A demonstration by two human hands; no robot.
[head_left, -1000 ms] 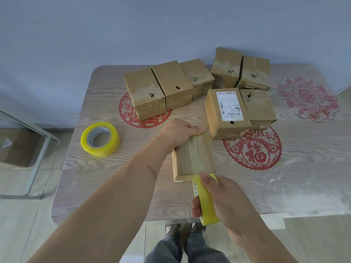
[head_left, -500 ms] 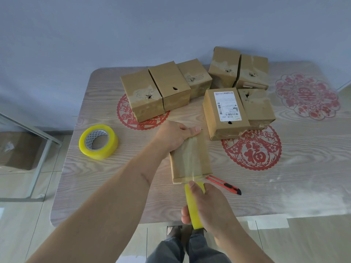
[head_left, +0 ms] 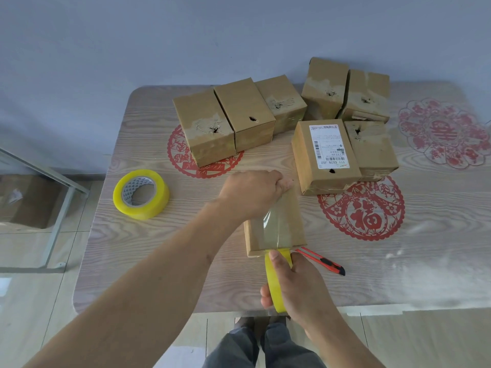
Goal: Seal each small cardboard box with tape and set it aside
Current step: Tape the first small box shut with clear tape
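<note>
Cardboard box (head_left: pixel 276 224) lay on the table (head_left: pixel 164 251) between both hands; the left hand (head_left: pixel 252 192) gripped its far end, the right hand (head_left: pixel 295 285) gripped a yellow tape roll (head_left: pixel 275 282) at its near edge.

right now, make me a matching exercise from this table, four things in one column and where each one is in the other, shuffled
Things:
1. spare tape roll
2. utility knife
3. labelled box
4. tape roll in use

Places:
A. in the right hand
B. left part of the table, lying flat
C. just right of the box being taped
D. beyond the box being taped, to the right

Pairs: 1-B, 2-C, 3-D, 4-A
</note>
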